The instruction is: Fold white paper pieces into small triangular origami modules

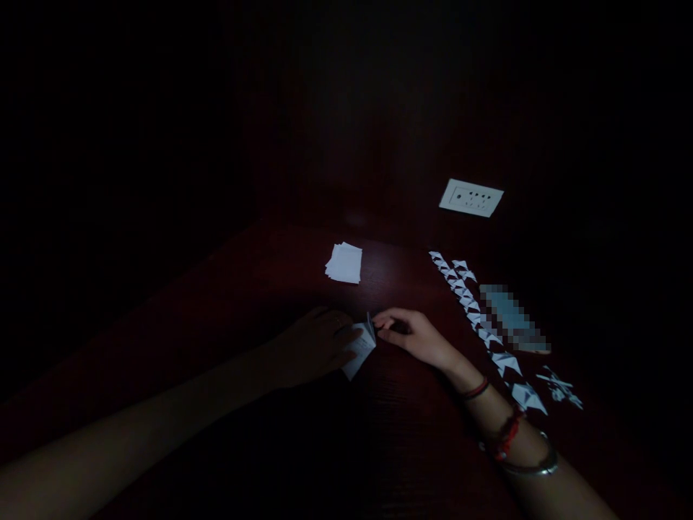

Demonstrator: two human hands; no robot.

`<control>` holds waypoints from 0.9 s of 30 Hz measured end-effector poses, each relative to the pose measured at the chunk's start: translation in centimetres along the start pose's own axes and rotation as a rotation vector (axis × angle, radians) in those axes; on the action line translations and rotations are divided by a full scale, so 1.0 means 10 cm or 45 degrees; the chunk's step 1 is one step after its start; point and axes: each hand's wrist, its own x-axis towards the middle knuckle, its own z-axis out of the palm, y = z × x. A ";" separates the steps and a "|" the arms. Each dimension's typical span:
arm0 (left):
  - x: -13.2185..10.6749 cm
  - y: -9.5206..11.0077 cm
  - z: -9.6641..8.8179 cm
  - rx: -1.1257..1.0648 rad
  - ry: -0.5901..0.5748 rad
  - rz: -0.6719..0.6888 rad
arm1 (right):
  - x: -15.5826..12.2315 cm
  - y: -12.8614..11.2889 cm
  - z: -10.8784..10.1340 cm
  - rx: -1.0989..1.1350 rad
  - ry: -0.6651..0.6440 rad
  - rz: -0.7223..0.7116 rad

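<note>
A small white paper piece (360, 348) lies on the dark wooden table (260, 289) between my hands, partly folded with one edge raised. My left hand (311, 345) rests on its left side, fingers curled over the paper and pressing it down. My right hand (414, 336) pinches the raised fold at the paper's top right corner with thumb and forefinger. The scene is very dark, so the finger details are faint.
A stack of white paper squares (344, 263) sits behind my hands. A row of several folded white paper triangles (476, 314) runs along the right, beside a blurred rectangular object (512, 318). More folded scraps (560, 388) lie far right. A white wall socket (471, 197) is behind.
</note>
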 end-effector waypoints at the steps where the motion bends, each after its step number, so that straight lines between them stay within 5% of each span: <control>1: 0.01 -0.01 -0.03 -0.026 -0.004 -0.020 | -0.01 -0.01 0.01 -0.082 -0.026 -0.059; 8: 0.00 -0.14 -0.03 -0.284 -0.045 -0.140 | -0.09 -0.06 0.05 -0.538 -0.109 -0.268; 17: -0.04 -0.17 0.04 -0.048 -0.069 0.084 | -0.06 -0.04 0.02 -0.512 -0.095 -0.209; 27: -0.01 -0.07 0.05 -0.009 -0.072 0.012 | -0.06 -0.06 0.05 -0.573 -0.078 -0.157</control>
